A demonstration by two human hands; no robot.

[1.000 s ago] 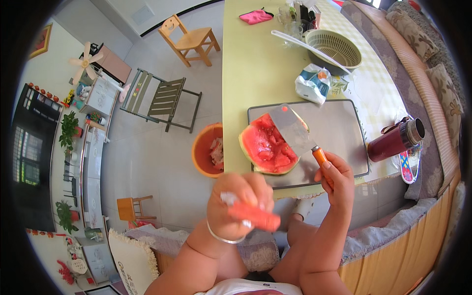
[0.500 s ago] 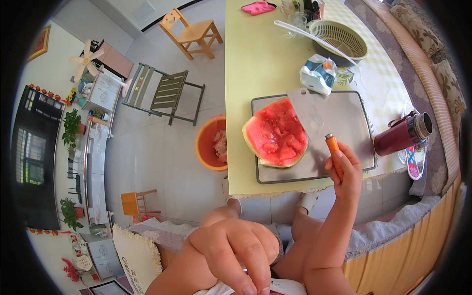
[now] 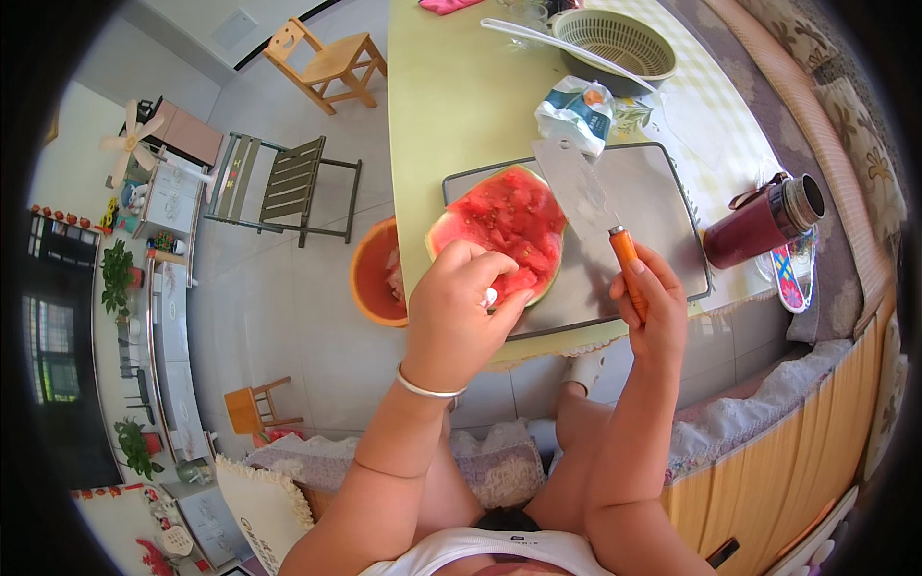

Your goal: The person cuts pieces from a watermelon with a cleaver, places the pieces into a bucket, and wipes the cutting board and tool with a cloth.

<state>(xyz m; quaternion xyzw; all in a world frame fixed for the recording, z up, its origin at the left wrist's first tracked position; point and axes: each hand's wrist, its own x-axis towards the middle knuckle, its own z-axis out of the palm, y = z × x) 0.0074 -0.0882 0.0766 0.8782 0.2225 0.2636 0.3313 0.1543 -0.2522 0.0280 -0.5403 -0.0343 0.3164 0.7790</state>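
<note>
bends the fingers and thumb of the left hand (image 3: 459, 302) toward each other over the near side of the watermelon (image 3: 499, 211), cannot tell whether pinching any flesh; wears a silver bracelet (image 3: 429, 390) on that wrist; clasps the orange-handled knife (image 3: 579, 187) in the right hand (image 3: 658, 302), broad blade pointing away at the watermelon's right edge; has the cut watermelon, red flesh uneven, at the left side of a grey, dark-rimmed board (image 3: 643, 182) on the yellow table (image 3: 423, 125); has a white-and-blue packet (image 3: 576, 113) by the board's far edge, a basket (image 3: 624, 46) farther off, a dark red flask (image 3: 754, 230) at right
</note>
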